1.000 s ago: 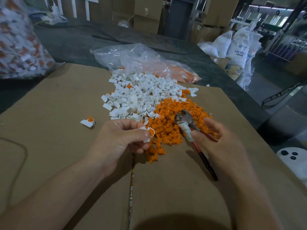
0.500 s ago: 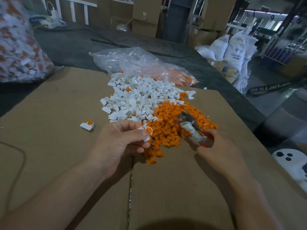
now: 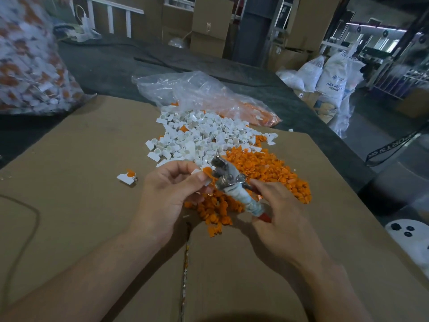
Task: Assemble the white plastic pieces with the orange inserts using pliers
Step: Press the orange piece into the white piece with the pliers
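The desk [image 3: 69, 205] is covered in brown cardboard. Over its middle, nearest to us, the left hand [image 3: 167, 196] has its fingers curled and pinches a small white piece [image 3: 196, 171] with an orange insert [image 3: 207, 170] in it. The right hand [image 3: 285, 219] is wrapped round the handles of the pliers [image 3: 228, 180], which are red with pale tape wound on them. The metal head of the pliers is right up against the held piece, but it is too blurry to tell if the jaws bite on it. Under both hands is the near end of a heap of orange inserts [image 3: 262, 175]. Off the right edge is a white round thing [image 3: 408, 231] with black dots. A bit to the left of the hands, one finished piece [image 3: 127, 177], white with orange in it, lies alone on the cardboard. Just behind the orange heap, touching it, is a heap of white pieces [image 3: 199, 138]. At the far edge lies a crumpled clear bag [image 3: 197, 94] with more orange bits inside. By the far left corner sits a big full bag [image 3: 30, 61] of white and orange parts. Far back stand brown boxes [image 3: 209, 24] and white sacks [image 3: 332, 77].
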{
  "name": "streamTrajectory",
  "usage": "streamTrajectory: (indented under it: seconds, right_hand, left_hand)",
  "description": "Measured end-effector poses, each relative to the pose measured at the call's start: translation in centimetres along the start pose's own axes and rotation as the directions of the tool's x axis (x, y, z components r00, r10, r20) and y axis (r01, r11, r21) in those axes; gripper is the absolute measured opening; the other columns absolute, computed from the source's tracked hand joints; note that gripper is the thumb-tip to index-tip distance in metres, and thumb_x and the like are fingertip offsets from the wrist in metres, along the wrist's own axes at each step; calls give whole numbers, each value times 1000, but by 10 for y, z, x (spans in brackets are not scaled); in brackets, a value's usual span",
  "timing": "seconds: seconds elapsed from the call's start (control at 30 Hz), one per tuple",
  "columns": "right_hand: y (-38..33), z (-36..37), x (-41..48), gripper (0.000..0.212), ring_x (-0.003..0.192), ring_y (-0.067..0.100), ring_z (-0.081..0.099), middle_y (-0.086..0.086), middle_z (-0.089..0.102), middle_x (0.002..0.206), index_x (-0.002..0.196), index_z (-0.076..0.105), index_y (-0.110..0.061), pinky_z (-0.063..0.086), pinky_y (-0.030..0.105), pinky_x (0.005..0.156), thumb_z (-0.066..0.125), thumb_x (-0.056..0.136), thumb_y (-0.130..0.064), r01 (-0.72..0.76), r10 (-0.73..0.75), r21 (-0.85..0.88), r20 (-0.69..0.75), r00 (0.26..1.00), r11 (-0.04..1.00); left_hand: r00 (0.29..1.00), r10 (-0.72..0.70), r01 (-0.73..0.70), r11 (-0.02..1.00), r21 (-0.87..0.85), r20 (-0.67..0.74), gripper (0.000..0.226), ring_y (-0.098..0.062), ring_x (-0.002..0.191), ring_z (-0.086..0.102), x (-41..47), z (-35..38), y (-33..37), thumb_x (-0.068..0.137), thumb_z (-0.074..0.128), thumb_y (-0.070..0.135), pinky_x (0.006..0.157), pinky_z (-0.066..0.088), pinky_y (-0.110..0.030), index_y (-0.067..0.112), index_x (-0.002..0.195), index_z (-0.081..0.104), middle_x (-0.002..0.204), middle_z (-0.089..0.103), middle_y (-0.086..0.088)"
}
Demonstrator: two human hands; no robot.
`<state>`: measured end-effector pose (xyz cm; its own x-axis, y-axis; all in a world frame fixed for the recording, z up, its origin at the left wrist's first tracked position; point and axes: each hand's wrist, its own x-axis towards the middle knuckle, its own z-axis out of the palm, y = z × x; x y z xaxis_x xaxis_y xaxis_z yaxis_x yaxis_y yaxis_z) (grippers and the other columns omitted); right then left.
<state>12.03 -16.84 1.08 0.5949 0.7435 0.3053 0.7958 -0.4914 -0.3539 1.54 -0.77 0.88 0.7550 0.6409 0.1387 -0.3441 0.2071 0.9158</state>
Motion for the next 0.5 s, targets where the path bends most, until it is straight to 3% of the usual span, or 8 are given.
streamTrajectory:
  seconds: [0.17, 0.33, 0.5]
  right_hand:
    - [-2, 0, 1, 62, 104, 0, 35, -15, 38, 111, 137, 41, -21, 28, 19, 87, 63, 78, -24, 19, -19, 28, 5, 1000, 999]
    - [-5, 0, 2, 52, 86, -3, 38, -16, 47, 95, 122, 56, -23, 28, 6, 72, 50, 70, -30, 46, -47, 46, 32, 998, 998]
    - [-6, -1, 1, 32, 74, 5, 45, -13, 54, 79, 98, 61, -30, 33, 20, 60, 46, 71, -34, 41, -43, 47, 48, 998, 998]
  left_hand:
    - [999, 18, -19, 1000, 8, 41, 9, -11, 53, 64, -2, 2, -1, 63, 67, 15, 48, 49, -19, 21, 56, 67, 57, 66, -1]
    - [999, 33, -33, 999, 8, 38, 5, -9, 50, 62, -3, 3, -1, 64, 65, 13, 48, 49, -18, 11, 64, 60, 54, 65, -1]
    - [999, 25, -26, 999, 22, 40, 5, -7, 49, 61, -4, 3, 0, 64, 64, 10, 48, 49, -18, 9, 66, 59, 53, 64, -1]
